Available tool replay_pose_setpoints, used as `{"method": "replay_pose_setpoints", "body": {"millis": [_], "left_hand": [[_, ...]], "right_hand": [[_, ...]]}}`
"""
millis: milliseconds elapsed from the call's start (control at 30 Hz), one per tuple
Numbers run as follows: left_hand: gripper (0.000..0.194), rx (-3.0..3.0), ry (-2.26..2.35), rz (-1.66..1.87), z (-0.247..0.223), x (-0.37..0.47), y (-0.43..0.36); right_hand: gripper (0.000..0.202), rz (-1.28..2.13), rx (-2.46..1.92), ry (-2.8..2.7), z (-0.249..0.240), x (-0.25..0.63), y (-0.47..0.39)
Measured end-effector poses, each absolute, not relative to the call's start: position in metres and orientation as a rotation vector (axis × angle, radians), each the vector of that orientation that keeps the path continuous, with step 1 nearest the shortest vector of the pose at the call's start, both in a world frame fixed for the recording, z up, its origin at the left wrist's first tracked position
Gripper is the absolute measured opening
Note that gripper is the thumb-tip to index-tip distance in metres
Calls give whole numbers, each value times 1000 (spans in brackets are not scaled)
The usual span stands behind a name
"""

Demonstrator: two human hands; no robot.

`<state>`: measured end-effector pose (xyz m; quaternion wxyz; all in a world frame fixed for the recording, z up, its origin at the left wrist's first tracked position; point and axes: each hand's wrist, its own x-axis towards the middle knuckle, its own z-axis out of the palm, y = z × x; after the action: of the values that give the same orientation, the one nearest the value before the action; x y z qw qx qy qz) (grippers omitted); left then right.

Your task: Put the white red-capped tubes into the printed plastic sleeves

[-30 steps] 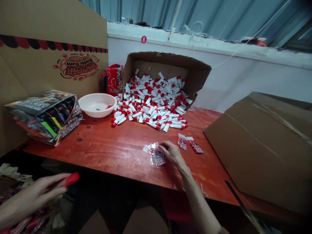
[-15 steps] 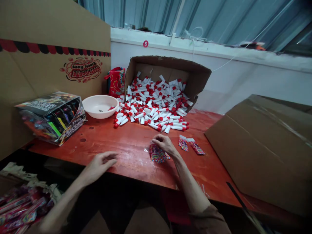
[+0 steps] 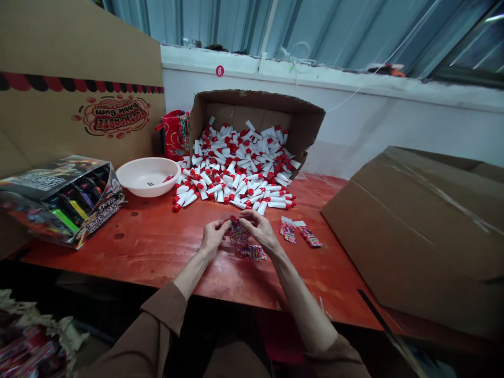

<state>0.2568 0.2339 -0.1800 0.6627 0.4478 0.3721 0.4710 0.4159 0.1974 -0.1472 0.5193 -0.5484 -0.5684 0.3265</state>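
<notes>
- The left hand (image 3: 213,237) has just joined the right hand (image 3: 264,233) near the centre of the frame, bringing both to the printed packet (image 3: 238,234).
- Each thumb and fingertips seem to pinch its upper part; more packets (image 3: 256,254) show just below, on the red table (image 3: 157,231).
- Above them, red-capped white tubes (image 3: 244,181) spill from a tipped cardboard box (image 3: 309,118).

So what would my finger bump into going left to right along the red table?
A see-through-fronted display box, a pale bowl, lots of red-capped white tubes, two small packets, a big cardboard box.
</notes>
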Motion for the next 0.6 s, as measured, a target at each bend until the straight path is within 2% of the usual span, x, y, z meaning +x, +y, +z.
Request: {"method": "replay_pose_setpoints", "body": {"millis": [167, 300, 500, 600], "left_hand": [[45, 821, 744, 1119, -185, 245, 233], [47, 839, 769, 1140, -186, 224, 235], [46, 749, 806, 1246, -179, 215, 238], [46, 709, 791, 1268, -177, 228, 232]], "right_hand": [[35, 886, -1334, -1415, -169, 408, 183], [33, 838, -1489, -1497, -176, 428, 174], [33, 482, -1598, -1648, -164, 429, 167], [35, 709, -1442, -1493, -158, 392, 171]]}}
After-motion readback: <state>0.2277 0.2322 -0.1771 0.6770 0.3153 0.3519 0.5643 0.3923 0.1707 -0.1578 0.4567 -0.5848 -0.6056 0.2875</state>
